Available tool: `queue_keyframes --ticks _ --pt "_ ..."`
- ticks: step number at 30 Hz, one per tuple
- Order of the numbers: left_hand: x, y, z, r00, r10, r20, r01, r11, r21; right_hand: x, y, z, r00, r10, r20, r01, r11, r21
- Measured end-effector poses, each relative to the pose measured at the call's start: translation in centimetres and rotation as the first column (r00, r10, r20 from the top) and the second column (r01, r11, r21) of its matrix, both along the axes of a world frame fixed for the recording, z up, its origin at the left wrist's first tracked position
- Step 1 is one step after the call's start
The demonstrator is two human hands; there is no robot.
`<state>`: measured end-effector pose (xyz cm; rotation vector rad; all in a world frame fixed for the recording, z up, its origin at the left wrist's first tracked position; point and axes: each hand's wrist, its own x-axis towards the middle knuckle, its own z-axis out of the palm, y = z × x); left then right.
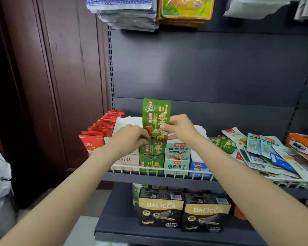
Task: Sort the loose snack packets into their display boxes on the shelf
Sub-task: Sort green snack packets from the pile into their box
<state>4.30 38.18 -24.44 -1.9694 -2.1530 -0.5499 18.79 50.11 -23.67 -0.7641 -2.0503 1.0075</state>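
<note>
Both forearms are seen nearest, rising from the lower corners of the frame to the middle. The left hand (pixel 132 137) is curled at the mouth of the green display box (pixel 151 161), and its fingers (pixel 144 137) pinch the lower left corner of the green snack packet (pixel 156 118). The right hand (pixel 180 127) pinches the right edge of the same packet between thumb and fingers. The packet is held upright at the centre of the frame, its bottom just entering the box, where a packet of the same print is already standing.

The packet is judged to be light, thin and flexible, with a glossy film that may slip. It is best held at the flat sealed edges, as it is now, because the soft middle would bend.

At the right of the frame, a pile of loose packets (pixel 267 153) lies on the shelf (pixel 167 180), behind the white wire rail (pixel 199 173). The teal display box (pixel 177 159) stands just beside the green one, and red packets (pixel 103 128) stand in a row at the left.
</note>
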Motion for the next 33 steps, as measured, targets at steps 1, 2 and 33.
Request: queue_keyframes --ticks 1,2,33 --pt "-0.1 0.1 -0.1 1.000 -0.004 0.003 0.004 1.000 0.012 -0.2 0.2 -0.2 0.999 0.033 0.033 -0.032 0.999 -0.015" --pt "-0.1 0.1 -0.2 1.000 -0.007 0.005 0.007 1.000 0.022 -0.3 0.3 -0.4 0.996 0.067 0.066 -0.065 0.997 -0.030" --pt "0.7 0.8 -0.8 0.996 0.073 -0.047 -0.065 0.986 0.155 -1.5 0.8 0.0 0.921 -0.005 0.389 -0.079 0.977 0.200"
